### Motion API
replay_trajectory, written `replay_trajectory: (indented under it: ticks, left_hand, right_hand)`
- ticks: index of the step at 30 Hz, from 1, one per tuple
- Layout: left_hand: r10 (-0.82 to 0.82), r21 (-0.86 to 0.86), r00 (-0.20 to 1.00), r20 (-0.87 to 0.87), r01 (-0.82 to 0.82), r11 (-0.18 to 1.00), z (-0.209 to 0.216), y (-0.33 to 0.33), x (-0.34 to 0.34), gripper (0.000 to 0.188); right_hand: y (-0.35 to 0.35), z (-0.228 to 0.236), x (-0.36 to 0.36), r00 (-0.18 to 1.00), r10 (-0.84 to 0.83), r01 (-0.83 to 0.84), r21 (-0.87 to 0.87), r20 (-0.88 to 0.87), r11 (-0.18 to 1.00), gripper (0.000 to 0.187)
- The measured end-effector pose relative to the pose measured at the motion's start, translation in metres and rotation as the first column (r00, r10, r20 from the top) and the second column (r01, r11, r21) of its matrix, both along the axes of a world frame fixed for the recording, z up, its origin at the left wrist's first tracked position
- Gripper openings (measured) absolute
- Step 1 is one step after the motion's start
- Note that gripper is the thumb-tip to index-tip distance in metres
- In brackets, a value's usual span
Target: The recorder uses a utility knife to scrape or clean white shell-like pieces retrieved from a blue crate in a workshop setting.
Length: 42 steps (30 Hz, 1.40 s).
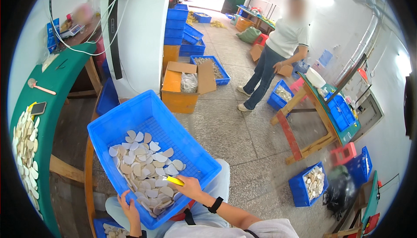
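Pale flat pieces (pixel 145 175), half-round and off-white, lie heaped in the blue crate (pixel 130 120) that rests tilted across your lap, its near corner low between your hands. From the head view, your right hand (pixel 189 186) sits at the crate's near right rim, fingers pressed together on a small yellow tool (pixel 175 180) whose tip points left over the pile. A black band wraps that wrist. Your left hand (pixel 129 206) rests at the near left edge of the crate, fingers curled and touching the lowest pieces; you cannot tell whether it pinches one.

To your left, a green table (pixel 61 86) carries more of the same pale pieces (pixel 25 142), a phone (pixel 38 108) and a wooden-handled brush (pixel 40 87). Beyond the crate stands an open cardboard box (pixel 184 86), and past it stacked blue crates (pixel 177 25). A person (pixel 278 51) in a white top and jeans stands well apart on the concrete floor, beside a second green table (pixel 330 107). Another blue bin (pixel 312 183) of pale pieces sits on the floor to your right.
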State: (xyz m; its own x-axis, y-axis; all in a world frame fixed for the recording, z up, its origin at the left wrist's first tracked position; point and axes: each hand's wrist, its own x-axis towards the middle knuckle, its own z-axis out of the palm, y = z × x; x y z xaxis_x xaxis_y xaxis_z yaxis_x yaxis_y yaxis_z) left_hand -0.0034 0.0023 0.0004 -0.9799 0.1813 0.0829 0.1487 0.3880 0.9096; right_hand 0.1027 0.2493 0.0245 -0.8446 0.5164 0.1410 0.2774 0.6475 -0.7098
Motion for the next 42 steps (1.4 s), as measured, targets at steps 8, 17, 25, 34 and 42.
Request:
replay_trajectory:
  ticks: [8, 17, 25, 34, 42]
  left_hand:
    - [-0.029, 0.042, 0.999, 0.045, 0.027, 0.999, 0.005, 0.002, 0.007, 0.039]
    - [0.131, -0.01, 0.989, 0.074, -0.13, 0.991, -0.008, 0.025, 0.05, 0.034]
    - [0.107, 0.013, 0.992, 0.062, -0.108, 0.994, -0.003, 0.032, 0.072, 0.032]
    - [0.094, 0.146, 0.993, 0.068, -0.103, 0.984, 0.012, 0.011, 0.049, 0.047]
    - [0.138, 0.078, 0.983, -0.12, -0.129, 0.989, 0.043, 0.007, -0.013, 0.048]
  right_hand:
    - [0.003, 0.007, 0.002, 0.997, -0.026, 0.028, -0.025, 0.079, 0.999, 0.032]
    - [0.041, -0.005, -0.007, 0.997, -0.08, 0.077, 0.115, 0.021, 0.99, 0.024]
    - [0.057, 0.003, -0.012, 0.994, -0.112, 0.11, 0.116, 0.012, 0.987, 0.022]
    - [0.055, -0.001, -0.014, 0.994, -0.102, 0.107, 0.153, -0.038, 0.982, 0.02]
    - [0.059, 0.0, -0.014, 0.995, -0.094, 0.09, 0.136, 0.025, 0.987, 0.023]
